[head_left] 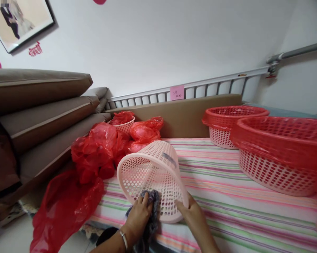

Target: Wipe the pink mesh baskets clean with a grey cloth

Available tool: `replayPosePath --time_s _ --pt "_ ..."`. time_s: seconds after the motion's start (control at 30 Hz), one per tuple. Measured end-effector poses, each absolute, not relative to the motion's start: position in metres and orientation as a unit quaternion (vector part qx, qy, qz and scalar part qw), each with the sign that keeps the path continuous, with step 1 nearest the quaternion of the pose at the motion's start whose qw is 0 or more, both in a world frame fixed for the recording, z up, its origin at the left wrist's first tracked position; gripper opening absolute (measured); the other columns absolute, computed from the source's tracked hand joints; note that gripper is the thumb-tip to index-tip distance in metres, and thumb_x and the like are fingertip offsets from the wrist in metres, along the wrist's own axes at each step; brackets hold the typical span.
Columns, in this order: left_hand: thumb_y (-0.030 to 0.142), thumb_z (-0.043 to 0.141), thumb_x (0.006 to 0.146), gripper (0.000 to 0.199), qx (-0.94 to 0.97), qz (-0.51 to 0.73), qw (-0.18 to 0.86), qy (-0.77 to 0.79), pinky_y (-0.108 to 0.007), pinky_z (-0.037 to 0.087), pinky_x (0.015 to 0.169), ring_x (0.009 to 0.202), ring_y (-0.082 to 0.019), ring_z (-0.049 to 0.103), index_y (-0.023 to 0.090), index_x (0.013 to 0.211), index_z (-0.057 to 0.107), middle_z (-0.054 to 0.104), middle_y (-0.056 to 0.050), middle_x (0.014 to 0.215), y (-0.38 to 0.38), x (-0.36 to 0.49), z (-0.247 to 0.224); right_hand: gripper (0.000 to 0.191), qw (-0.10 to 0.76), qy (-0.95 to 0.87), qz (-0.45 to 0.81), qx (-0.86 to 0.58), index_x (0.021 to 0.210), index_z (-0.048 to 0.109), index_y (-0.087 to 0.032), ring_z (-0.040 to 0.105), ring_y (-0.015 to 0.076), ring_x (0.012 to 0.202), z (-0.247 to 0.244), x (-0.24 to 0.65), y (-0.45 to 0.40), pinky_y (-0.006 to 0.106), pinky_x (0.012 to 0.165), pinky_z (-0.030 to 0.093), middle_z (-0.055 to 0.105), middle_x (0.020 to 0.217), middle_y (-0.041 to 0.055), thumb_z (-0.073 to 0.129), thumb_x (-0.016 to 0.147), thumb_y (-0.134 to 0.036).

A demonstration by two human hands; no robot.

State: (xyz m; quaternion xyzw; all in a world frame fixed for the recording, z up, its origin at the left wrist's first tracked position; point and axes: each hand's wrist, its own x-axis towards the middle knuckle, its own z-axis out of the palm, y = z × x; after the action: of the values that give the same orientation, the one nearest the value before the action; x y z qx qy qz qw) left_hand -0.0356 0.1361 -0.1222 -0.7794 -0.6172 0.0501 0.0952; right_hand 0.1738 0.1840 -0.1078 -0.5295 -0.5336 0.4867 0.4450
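Observation:
A pink perforated plastic basket (pixel 161 151) lies tipped on its side on a striped cloth (pixel 200 182), its open mouth facing me. My right hand (pixel 191 211) grips the rim at the right, thumb inside and fingers outside. A dark grey-blue cloth (pixel 154 211) is bunched under my left hand (pixel 140 214), which presses it against the lower inside of the basket near the rim. A bracelet circles my left wrist.
Red plastic bags (pixel 95 151) are heaped at the left, beside a small basket (pixel 125 127). Two baskets lined with red bags, one farther back (pixel 221 137) and one nearer (pixel 274 172), stand at the right. Stacked cushions (pixel 47 116) rise at the left.

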Motion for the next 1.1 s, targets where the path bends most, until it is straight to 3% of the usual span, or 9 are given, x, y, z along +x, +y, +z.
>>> replayPosePath --time_s 0.1,0.23,0.4,0.53,0.67,0.77,0.9,1.0,1.1 --pt "0.009 0.044 0.088 0.039 -0.79 0.05 0.092 -0.605 -0.044 0.045 0.097 0.12 -0.032 0.05 0.019 0.126 0.052 0.042 -0.018 0.141 0.135 -0.039 -0.125 0.055 0.452 -0.469 0.488 -0.581 0.104 0.062 -0.013 0.066 0.0256 0.081 -0.124 0.149 0.172 0.029 0.068 0.051 0.072 0.085 0.0091 0.054 0.061 -0.046" --pt "0.011 0.044 0.089 0.038 -0.792 0.049 0.093 -0.601 -0.043 0.045 0.098 0.12 -0.031 0.051 0.02 0.125 0.053 0.041 -0.017 0.142 0.134 -0.042 -0.128 0.04 0.447 -0.427 0.492 -0.613 0.084 0.066 -0.015 0.067 0.0271 0.083 -0.149 0.121 0.165 0.028 0.066 0.051 0.072 0.08 0.0106 0.052 0.059 -0.044" --pt "0.011 0.043 0.09 0.035 -0.784 0.05 0.096 -0.611 -0.044 0.048 0.095 0.117 -0.031 0.053 0.019 0.122 0.056 0.043 -0.017 0.141 0.135 -0.039 -0.126 0.034 0.454 -0.448 0.514 -0.573 0.078 0.063 -0.015 0.066 0.025 0.075 -0.171 0.107 0.176 0.027 0.062 0.051 0.07 0.074 0.0099 0.048 0.058 -0.038" --pt "0.009 0.042 0.089 0.035 -0.775 0.054 0.097 -0.622 -0.046 0.05 0.091 0.114 -0.031 0.056 0.018 0.119 0.058 0.046 -0.018 0.139 0.138 -0.038 -0.124 0.029 0.428 -0.498 0.511 -0.554 0.075 0.063 -0.016 0.065 0.0223 0.068 -0.154 0.122 0.189 0.026 0.06 0.05 0.069 0.069 0.0079 0.046 0.053 -0.027" --pt "0.003 0.039 0.088 0.041 -0.756 0.054 0.097 -0.645 -0.047 0.049 0.092 0.115 -0.03 0.055 0.016 0.124 0.054 0.047 -0.019 0.137 0.143 -0.039 -0.126 0.036 0.4 -0.551 0.529 -0.507 0.078 0.065 -0.016 0.066 0.0236 0.07 -0.121 0.163 0.199 0.027 0.06 0.05 0.07 0.07 0.0065 0.043 0.05 -0.024" --pt "0.003 0.039 0.087 0.041 -0.75 0.052 0.089 -0.653 -0.049 0.048 0.092 0.115 -0.032 0.054 0.013 0.123 0.054 0.046 -0.021 0.137 0.145 -0.037 -0.125 0.041 0.399 -0.548 0.544 -0.494 0.085 0.066 -0.016 0.066 0.0251 0.072 -0.112 0.182 0.202 0.029 0.06 0.051 0.072 0.074 0.0062 0.045 0.051 -0.025" --pt "0.005 0.04 0.088 0.038 -0.76 0.051 0.068 -0.644 -0.047 0.047 0.094 0.116 -0.031 0.052 0.015 0.121 0.057 0.045 -0.019 0.138 0.144 -0.034 -0.121 0.047 0.465 -0.503 0.514 -0.516 0.097 0.064 -0.016 0.067 0.0252 0.077 -0.127 0.165 0.192 0.029 0.066 0.052 0.072 0.085 0.007 0.054 0.056 -0.035" --pt "0.008 0.041 0.089 0.04 -0.771 0.05 0.055 -0.632 -0.042 0.045 0.099 0.12 -0.028 0.05 0.021 0.125 0.054 0.044 -0.016 0.14 0.139 -0.037 -0.119 0.047 0.466 -0.462 0.485 -0.578 0.092 0.065 -0.016 0.067 0.0265 0.08 -0.147 0.139 0.18 0.029 0.066 0.052 0.072 0.081 0.0082 0.053 0.063 -0.051" --pt "0.012 0.041 0.091 0.042 -0.78 0.048 0.051 -0.622 -0.04 0.043 0.101 0.122 -0.028 0.049 0.026 0.129 0.05 0.041 -0.014 0.142 0.135 -0.038 -0.118 0.045 0.431 -0.452 0.459 -0.632 0.086 0.066 -0.017 0.067 0.028 0.084 -0.161 0.125 0.176 0.029 0.065 0.052 0.071 0.076 0.0095 0.05 0.064 -0.053"
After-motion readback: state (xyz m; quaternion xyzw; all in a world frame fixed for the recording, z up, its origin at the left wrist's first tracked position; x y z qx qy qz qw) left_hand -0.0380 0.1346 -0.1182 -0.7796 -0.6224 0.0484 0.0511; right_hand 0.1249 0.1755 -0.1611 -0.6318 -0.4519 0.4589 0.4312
